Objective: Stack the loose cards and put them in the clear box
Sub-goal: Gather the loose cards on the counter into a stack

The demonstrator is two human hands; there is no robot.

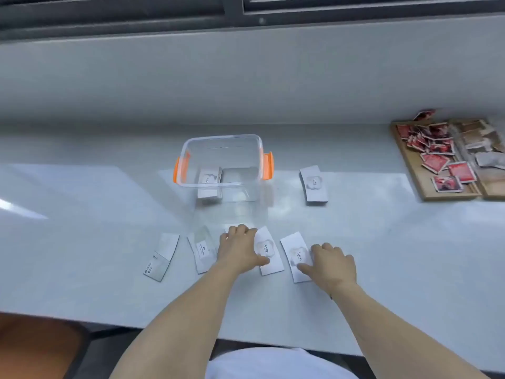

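A clear box [223,138] with orange latches stands on the pale counter, and a small stack of white cards [210,180] lies inside it at the left. Several loose white cards lie in a row in front of the box. My left hand [240,248] rests palm down on one card beside a "love" card [269,251], thumb touching that card. My right hand [329,262] presses fingers on the right edge of another "love" card [295,255]. Further left lie two more cards [161,257] [202,251]. A separate card stack [314,187] sits right of the box.
A wooden tray [415,170] with several red and beige packets sits at the far right. A grey ledge and dark window frame [246,12] run along the back. A brown seat [35,346] shows below the counter edge at the left.
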